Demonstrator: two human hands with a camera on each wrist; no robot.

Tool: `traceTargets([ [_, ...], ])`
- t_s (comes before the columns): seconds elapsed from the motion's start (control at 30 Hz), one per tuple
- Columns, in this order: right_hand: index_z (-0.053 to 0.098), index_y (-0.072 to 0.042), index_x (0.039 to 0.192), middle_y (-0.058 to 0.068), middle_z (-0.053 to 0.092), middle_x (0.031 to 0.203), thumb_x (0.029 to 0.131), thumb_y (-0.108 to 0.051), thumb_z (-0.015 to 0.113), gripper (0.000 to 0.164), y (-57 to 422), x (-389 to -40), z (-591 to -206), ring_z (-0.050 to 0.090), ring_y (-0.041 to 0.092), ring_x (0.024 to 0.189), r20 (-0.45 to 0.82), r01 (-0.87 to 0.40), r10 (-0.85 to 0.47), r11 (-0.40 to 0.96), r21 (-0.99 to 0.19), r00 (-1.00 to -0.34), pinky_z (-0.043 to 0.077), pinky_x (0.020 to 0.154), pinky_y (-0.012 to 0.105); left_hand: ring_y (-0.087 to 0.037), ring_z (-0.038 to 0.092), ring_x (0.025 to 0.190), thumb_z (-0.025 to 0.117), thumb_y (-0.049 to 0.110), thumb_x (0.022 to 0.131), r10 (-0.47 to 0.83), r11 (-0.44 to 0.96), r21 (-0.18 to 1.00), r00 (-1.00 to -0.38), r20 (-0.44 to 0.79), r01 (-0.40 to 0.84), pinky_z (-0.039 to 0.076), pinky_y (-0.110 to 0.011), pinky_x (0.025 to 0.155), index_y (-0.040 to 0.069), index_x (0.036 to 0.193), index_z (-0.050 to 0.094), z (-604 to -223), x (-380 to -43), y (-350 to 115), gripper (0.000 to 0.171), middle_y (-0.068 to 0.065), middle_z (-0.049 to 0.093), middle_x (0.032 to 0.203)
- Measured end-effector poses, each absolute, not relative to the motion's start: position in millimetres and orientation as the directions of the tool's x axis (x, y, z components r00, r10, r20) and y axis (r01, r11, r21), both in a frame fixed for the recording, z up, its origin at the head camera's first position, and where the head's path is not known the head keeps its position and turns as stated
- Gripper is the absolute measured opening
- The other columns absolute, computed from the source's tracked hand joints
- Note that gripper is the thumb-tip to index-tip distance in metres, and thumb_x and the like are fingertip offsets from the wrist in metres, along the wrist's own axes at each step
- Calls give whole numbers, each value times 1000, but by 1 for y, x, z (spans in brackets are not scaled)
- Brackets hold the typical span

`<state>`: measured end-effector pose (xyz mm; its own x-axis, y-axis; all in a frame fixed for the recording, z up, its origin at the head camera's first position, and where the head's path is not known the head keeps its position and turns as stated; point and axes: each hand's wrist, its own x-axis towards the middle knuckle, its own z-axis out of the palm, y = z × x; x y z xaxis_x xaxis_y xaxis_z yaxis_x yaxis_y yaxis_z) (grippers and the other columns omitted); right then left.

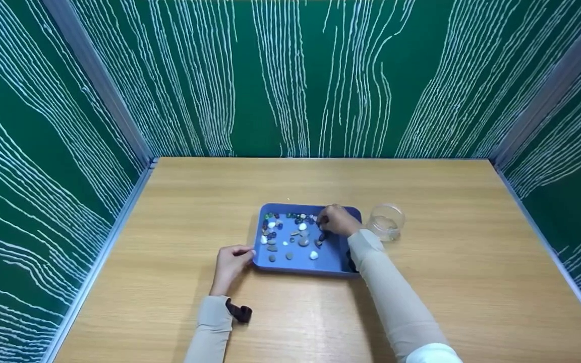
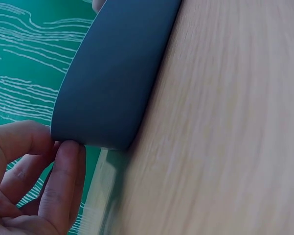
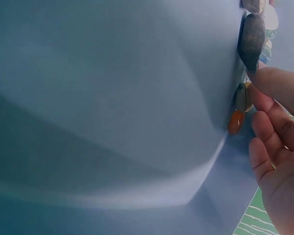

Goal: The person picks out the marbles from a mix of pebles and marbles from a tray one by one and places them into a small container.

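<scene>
A blue tray (image 1: 295,268) lies on the table, with rows of pebbles and shiny glass stones inside. At its left front corner, my left hand (image 1: 232,264) pinches the rim between thumb and fingers. In the left wrist view, that left hand (image 2: 39,181) grips the corner of the tray wall (image 2: 107,83). My right hand (image 1: 340,220) reaches over the back right part of the tray. Its thumb and index finger pinch the end of a dark grey pebble (image 3: 252,41) in the right wrist view. Just below lies an orange stone (image 3: 236,122), close to the fingers.
A clear round plastic container (image 1: 386,222) stands right of the tray. White pebbles (image 1: 313,255) and brown pebbles (image 1: 289,256) are spread inside the tray. The wooden table (image 1: 144,272) is bounded by green panels (image 1: 315,101) with white lines.
</scene>
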<state>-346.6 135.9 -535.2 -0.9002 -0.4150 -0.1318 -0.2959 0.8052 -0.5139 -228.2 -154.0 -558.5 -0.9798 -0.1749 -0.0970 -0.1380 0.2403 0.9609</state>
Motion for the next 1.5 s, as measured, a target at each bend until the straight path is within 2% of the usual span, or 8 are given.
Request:
traceTargets([
  [0.2,74,1,96,16,72,98,84,2,67,14,138,-345,-537,66,22,86,-24,-412,-483,770,-487,-875,58,74,35,-6,58,72,71,3,80,-161,186,970,-979,-128,-157,51,-15,65,-9,99,72,-561,-229,-154,22,-12,72,90],
  [0.3,74,1,95,16,72,97,84,2,67,13,138,-344,-536,65,22,85,-18,-415,-483,771,-483,-876,58,73,35,-5,58,73,71,3,80,-159,181,971,-979,-126,-154,52,-14,65,-9,99,71,-562,-229,-155,22,-13,72,91],
  [0.67,74,0,99,15,72,99,84,3,67,17,139,-344,-534,63,20,85,-60,-375,-458,790,-485,-887,58,74,33,-6,60,73,70,3,80,-173,215,965,-978,-112,-149,53,-16,64,-7,97,72,-561,-229,-155,20,-19,72,99],
  [0.97,74,-5,106,12,70,102,89,-1,63,20,139,-342,-526,61,19,84,-161,-255,-385,817,-517,-909,57,78,32,-7,62,76,70,1,80,-160,203,969,-981,-110,-141,54,-17,66,-7,99,72,-562,-230,-155,21,-21,71,101],
  [1.2,73,2,100,16,72,100,85,1,67,16,143,-340,-522,65,22,87,-36,-385,-464,774,-502,-885,57,79,37,-5,61,77,69,0,81,-162,189,973,-981,-104,-134,53,-15,65,-8,99,72,-563,-230,-155,20,-21,71,104],
  [1.5,73,-6,107,12,68,107,90,-6,64,19,144,-341,-516,61,21,92,-160,-242,-372,819,-520,-914,55,88,37,-5,60,72,68,0,81,-162,171,976,-981,-111,-138,53,-16,64,-9,99,71,-562,-229,-155,21,-20,71,101],
])
